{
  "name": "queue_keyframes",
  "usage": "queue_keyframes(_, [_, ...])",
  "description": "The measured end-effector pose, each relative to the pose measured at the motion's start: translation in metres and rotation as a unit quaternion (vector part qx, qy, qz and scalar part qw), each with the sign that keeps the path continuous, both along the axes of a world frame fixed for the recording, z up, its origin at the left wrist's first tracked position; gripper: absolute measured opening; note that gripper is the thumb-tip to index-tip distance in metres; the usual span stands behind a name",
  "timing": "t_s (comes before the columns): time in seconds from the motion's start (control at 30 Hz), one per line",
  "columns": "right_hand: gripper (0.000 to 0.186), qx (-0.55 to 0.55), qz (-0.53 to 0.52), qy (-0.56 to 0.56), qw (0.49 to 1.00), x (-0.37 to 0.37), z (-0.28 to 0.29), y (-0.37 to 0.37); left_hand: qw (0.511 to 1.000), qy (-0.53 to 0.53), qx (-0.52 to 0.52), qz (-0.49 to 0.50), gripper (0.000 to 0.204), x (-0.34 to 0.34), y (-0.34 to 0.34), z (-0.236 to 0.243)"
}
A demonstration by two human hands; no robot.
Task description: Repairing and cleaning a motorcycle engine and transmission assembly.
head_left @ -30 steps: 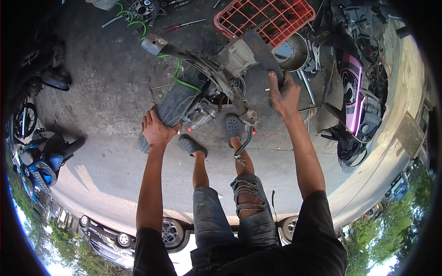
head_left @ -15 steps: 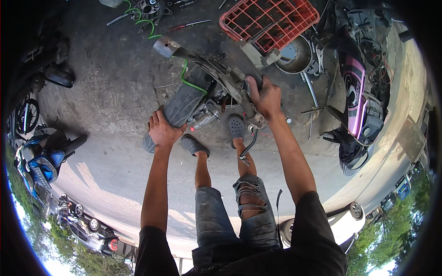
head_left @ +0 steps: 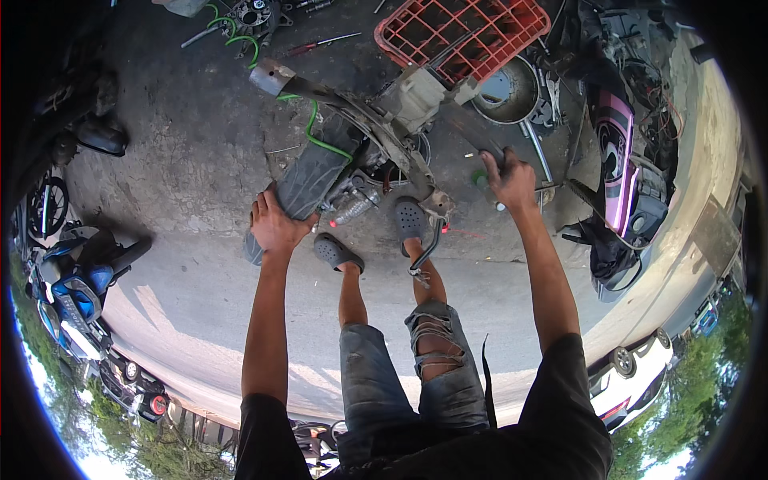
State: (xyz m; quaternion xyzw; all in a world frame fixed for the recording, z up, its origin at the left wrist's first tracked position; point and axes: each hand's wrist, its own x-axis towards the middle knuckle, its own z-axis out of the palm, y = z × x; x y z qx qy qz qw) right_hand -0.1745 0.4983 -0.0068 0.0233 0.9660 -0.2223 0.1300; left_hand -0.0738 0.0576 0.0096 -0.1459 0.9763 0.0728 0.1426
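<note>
My left hand (head_left: 276, 226) grips the lower end of a worn black tyre (head_left: 318, 178), its fingers curled over the tread. To the right, my right hand (head_left: 512, 182) is closed round the end of a dark, long-handled tool (head_left: 478, 134), smeared by motion; its far end is unclear. A dirty, bare motorcycle frame (head_left: 384, 132) with a tubular end lies between my hands, beside the tyre and apart from the right hand. Bent green tubing (head_left: 316, 136) crosses the tyre. A silvery engine part (head_left: 352, 200) sits near my feet, and a grey casing (head_left: 412, 100) is beyond the frame.
A red plastic crate (head_left: 464, 36) stands at the back, with a round metal pan (head_left: 508, 94) beside it. A screwdriver (head_left: 324, 44) lies on the floor. Pink-and-black bodywork (head_left: 614, 164) is at the right, a blue motorcycle (head_left: 76, 280) at the left. My clogs (head_left: 340, 252) are close to the parts.
My right hand has swung right with the tool, away from the frame, uncovering the grey casing. My left hand stays on the tyre.
</note>
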Motion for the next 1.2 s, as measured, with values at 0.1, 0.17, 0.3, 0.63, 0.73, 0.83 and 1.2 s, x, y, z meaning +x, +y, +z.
queue_keyframes(0.1, [0.046,-0.071,-0.134,-0.003,0.988,0.024,0.007,0.028,1.0,-0.007,-0.021,-0.016,0.092,0.002,0.012,0.003])
queue_keyframes(0.17, [0.049,-0.118,-0.079,0.026,0.989,-0.001,0.016,-0.005,1.0,-0.003,-0.02,-0.01,0.092,-0.002,0.008,0.0])
queue_keyframes(0.3, [0.066,0.023,-0.111,-0.022,0.993,-0.077,0.006,0.024,1.0,0.006,0.0,-0.016,0.093,0.002,0.019,-0.002])
queue_keyframes(0.63, [0.061,-0.12,-0.24,0.03,0.963,-0.082,-0.001,0.071,1.0,0.006,-0.003,-0.019,0.095,0.0,0.025,-0.008])
queue_keyframes(0.73, [0.056,-0.12,0.034,-0.072,0.99,-0.048,0.041,-0.035,0.999,-0.032,-0.026,-0.005,0.097,0.002,0.005,0.011])
queue_keyframes(0.83, [0.054,-0.108,0.115,-0.088,0.984,-0.056,0.037,-0.081,1.0,-0.03,-0.005,-0.005,0.097,0.002,0.015,0.006])
queue_keyframes(1.2, [0.053,-0.13,-0.006,-0.06,0.99,-0.03,0.015,-0.104,0.999,-0.051,-0.008,0.013,0.1,0.011,0.016,0.004])
